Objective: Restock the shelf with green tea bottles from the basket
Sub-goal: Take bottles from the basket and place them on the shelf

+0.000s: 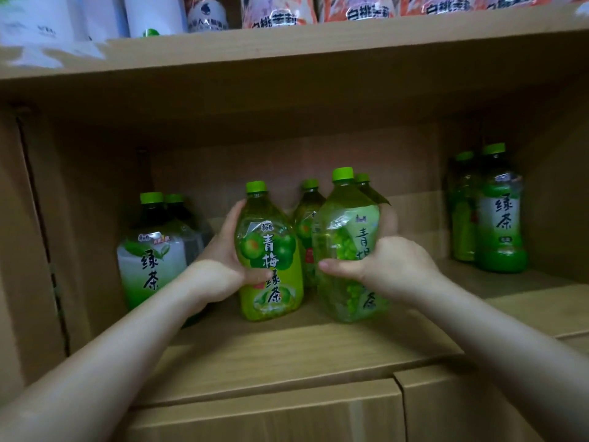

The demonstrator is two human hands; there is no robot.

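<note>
Two large green tea bottles with green caps stand side by side on the wooden shelf [287, 352]. My left hand [223, 266] wraps around the left bottle [274, 282], whose yellow-green label faces me. My right hand [389, 266] grips the right bottle [344, 237], turned so its label faces sideways. Both bottles rest upright on the shelf board. Two more green-capped bottles [307, 218] stand just behind them. The basket is out of view.
A pair of white-labelled green tea bottles [153, 250] stands at the left, close to my left forearm. Two slimmer green tea bottles [500, 218] stand at the far right. Packets and white bags [280, 11] fill the shelf above. Cabinet doors [271, 419] lie below.
</note>
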